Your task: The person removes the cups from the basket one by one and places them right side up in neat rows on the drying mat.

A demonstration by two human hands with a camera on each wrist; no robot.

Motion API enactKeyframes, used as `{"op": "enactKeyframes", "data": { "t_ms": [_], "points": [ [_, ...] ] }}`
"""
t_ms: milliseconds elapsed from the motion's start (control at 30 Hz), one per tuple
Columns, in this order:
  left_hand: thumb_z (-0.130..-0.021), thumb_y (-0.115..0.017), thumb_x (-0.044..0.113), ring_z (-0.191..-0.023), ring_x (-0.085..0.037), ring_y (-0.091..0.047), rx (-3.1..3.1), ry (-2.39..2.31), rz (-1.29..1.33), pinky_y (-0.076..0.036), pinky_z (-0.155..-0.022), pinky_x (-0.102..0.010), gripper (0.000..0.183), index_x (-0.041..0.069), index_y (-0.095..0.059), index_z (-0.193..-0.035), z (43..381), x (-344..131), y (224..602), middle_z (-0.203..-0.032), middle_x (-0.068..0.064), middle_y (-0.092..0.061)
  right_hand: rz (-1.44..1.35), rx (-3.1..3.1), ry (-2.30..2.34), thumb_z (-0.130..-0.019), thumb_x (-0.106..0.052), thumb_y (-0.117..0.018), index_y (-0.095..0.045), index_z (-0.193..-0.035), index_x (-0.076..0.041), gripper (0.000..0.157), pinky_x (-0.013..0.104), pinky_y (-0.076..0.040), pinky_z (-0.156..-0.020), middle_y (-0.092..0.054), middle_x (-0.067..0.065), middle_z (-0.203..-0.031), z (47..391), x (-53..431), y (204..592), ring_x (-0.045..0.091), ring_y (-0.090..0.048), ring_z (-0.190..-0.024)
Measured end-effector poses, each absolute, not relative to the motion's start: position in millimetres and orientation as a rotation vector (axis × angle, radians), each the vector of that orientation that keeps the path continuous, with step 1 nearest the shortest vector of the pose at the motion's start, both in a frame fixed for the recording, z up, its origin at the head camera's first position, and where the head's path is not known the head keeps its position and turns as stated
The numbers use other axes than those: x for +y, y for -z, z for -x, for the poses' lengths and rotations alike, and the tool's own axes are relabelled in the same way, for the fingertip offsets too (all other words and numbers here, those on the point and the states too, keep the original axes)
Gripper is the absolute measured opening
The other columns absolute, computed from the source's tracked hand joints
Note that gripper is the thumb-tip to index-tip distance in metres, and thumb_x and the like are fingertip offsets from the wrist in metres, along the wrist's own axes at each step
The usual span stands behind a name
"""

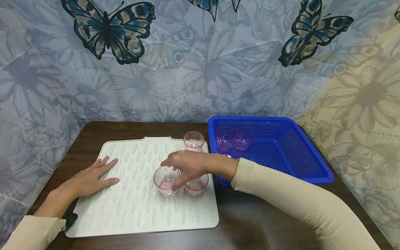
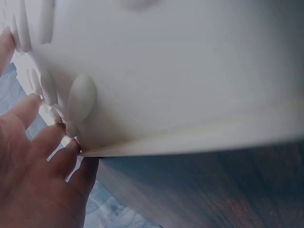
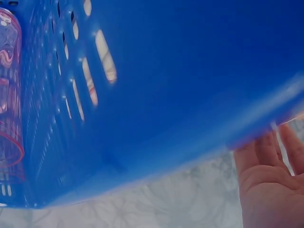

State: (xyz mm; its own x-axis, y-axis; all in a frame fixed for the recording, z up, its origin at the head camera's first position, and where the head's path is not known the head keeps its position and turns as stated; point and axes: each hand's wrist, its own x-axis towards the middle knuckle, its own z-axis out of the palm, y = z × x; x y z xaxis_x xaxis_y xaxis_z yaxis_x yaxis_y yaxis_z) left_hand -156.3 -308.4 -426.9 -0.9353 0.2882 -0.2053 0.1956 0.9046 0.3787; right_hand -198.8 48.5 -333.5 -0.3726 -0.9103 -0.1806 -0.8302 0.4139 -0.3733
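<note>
On the white ribbed drying mat (image 1: 137, 222), my right hand (image 1: 187, 166) holds a clear pink-rimmed glass (image 1: 161, 182) from above, fingers at the far rim and thumb on the near right side. Just right of it, a second glass (image 1: 196, 187) stands partly hidden under the hand. A third glass (image 1: 193, 139) is at the mat's far right corner. My left hand (image 1: 90, 178) rests on the mat's left edge, fingers spread; its fingers (image 2: 47, 140) also show in the left wrist view. In the right wrist view the basket wall hides what my right hand (image 3: 270, 175) holds.
A blue perforated plastic basket (image 1: 306, 170) stands right of the mat, with several pinkish glasses (image 1: 245, 137) at its left end. My right forearm crosses its near left corner. Dark wooden table (image 1: 250, 215) lies beneath; a butterfly-patterned cloth (image 1: 200, 86) hangs behind.
</note>
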Motion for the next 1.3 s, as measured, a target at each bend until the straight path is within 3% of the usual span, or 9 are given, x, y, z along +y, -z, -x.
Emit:
{"op": "enactKeyframes", "data": {
  "t_ms": [433, 533, 700, 867, 1100, 1300],
  "points": [
    [-0.092, -0.057, 0.062, -0.142, -0.058, -0.015, 2.812, -0.517, -0.365, -0.020, -0.097, -0.081, 0.088, 0.009, -0.031, -0.156, 156, -309, 428, -0.157, -0.033, -0.022, 1.467, 2.380, 0.376, -0.081, -0.041, -0.083, -0.053, -0.143, -0.008, 0.077, 0.027, -0.048, -0.090, -0.060, 0.006, -0.133, 211, 66, 313, 0.012, -0.064, -0.101],
    [-0.093, -0.058, 0.061, -0.142, -0.058, -0.016, 2.814, -0.520, -0.367, -0.020, -0.097, -0.081, 0.087, 0.008, -0.031, -0.156, 155, -310, 428, -0.157, -0.033, -0.022, 1.426, 2.426, 0.485, -0.081, -0.040, -0.083, -0.052, -0.144, -0.007, 0.077, 0.033, -0.048, -0.095, -0.060, 0.005, -0.133, 223, 88, 302, 0.016, -0.064, -0.107],
    [-0.093, -0.057, 0.061, -0.142, -0.057, -0.016, 2.817, -0.523, -0.373, -0.021, -0.097, -0.080, 0.086, 0.009, -0.031, -0.157, 154, -309, 427, -0.157, -0.033, -0.022, 1.265, 2.551, 0.645, -0.081, -0.038, -0.084, -0.053, -0.143, -0.007, 0.075, 0.043, -0.051, -0.091, -0.062, 0.005, -0.130, 245, 137, 289, 0.022, -0.062, -0.114],
    [-0.093, -0.057, 0.062, -0.142, -0.057, -0.017, 2.822, -0.506, -0.365, -0.021, -0.098, -0.080, 0.087, 0.010, -0.031, -0.157, 156, -308, 425, -0.157, -0.033, -0.023, 1.027, 2.703, 0.680, -0.082, -0.040, -0.082, -0.052, -0.144, -0.005, 0.077, 0.053, -0.049, -0.095, -0.061, 0.012, -0.134, 264, 191, 289, 0.030, -0.059, -0.121],
    [-0.092, -0.056, 0.064, -0.142, -0.057, -0.017, 2.820, -0.486, -0.344, -0.020, -0.098, -0.081, 0.089, 0.009, -0.030, -0.156, 157, -307, 425, -0.157, -0.033, -0.022, 0.724, 2.799, 0.733, -0.082, -0.033, -0.084, -0.050, -0.144, 0.000, 0.078, 0.058, -0.039, -0.106, -0.053, 0.020, -0.143, 281, 249, 308, 0.039, -0.047, -0.134],
    [-0.093, -0.057, 0.062, -0.142, -0.058, -0.018, 2.826, -0.484, -0.355, -0.022, -0.096, -0.081, 0.087, 0.009, -0.031, -0.156, 156, -307, 427, -0.157, -0.033, -0.023, 0.659, 2.797, 0.747, -0.082, -0.036, -0.083, -0.049, -0.143, 0.003, 0.080, 0.058, -0.037, -0.107, -0.051, 0.025, -0.143, 286, 271, 319, 0.042, -0.044, -0.135]
  ]
}}
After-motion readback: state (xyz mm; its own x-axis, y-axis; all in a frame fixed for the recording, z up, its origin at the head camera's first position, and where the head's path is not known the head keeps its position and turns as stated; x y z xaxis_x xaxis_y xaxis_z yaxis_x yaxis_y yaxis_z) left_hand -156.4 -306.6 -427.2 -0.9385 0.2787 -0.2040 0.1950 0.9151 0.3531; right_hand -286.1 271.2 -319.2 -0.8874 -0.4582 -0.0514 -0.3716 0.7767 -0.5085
